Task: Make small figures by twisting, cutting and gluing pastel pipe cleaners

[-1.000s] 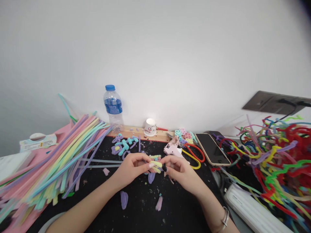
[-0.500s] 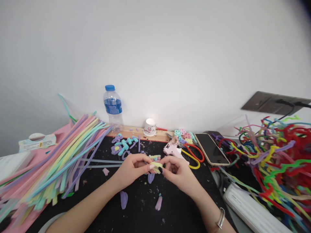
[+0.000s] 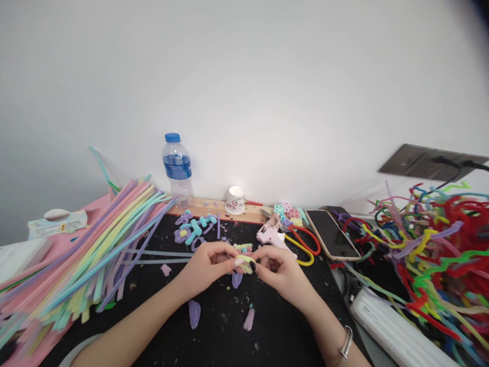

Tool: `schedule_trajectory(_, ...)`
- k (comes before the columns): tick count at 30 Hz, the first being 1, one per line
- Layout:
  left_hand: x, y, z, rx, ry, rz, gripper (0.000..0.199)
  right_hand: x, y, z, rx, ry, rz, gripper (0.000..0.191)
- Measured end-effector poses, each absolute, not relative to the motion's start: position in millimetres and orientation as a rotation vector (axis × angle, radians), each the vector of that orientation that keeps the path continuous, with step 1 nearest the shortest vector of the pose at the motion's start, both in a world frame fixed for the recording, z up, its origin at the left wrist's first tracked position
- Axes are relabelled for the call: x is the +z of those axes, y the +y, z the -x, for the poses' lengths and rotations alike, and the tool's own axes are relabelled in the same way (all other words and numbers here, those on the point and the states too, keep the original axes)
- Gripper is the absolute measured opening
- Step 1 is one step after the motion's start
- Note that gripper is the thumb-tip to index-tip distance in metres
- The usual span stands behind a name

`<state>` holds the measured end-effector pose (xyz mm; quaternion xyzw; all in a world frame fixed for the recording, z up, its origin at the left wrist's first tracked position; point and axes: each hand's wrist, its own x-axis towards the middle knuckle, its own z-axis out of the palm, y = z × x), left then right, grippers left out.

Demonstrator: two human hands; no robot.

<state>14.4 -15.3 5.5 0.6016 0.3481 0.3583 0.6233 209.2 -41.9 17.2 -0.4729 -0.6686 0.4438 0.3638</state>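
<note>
Between my two hands is a pale yellow pipe cleaner piece (image 3: 246, 265), pinched at both ends above the black mat (image 3: 214, 341). My left hand (image 3: 214, 265) grips its left end with thumb and fingertips. On its right end, the fingers of my right hand (image 3: 277, 267) are closed, dark nails showing. Just behind the fingers, a pink and yellow pipe cleaner piece (image 3: 243, 248) is partly hidden. A purple petal-shaped piece (image 3: 237, 280) shows below the hands. Nearer me lie another purple petal-shaped piece (image 3: 194, 314) and a small lilac tuft (image 3: 249, 319).
Bundled pastel pipe cleaners (image 3: 114, 244) cover the left side, and a colourful tangle (image 3: 439, 255) fills the right. A glue gun (image 3: 270, 234), scissors (image 3: 305, 244), phone (image 3: 332, 235), paper cup (image 3: 235, 200) and bottle (image 3: 177, 165) stand or lie toward the wall. A white power strip (image 3: 393, 326) is at right.
Both hands stay in almost the same place. The yellow piece between the fingertips is turned slightly and looks a little more spread at its lower edge.
</note>
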Motion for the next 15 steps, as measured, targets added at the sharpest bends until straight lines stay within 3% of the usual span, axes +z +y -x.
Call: schedule_trajectory(15,2.5,-13.4,-13.9,0.825,0.804,-1.355,0.016,8.3,-38.0,-212.2,1.279,-1.652,1.149,0.014)
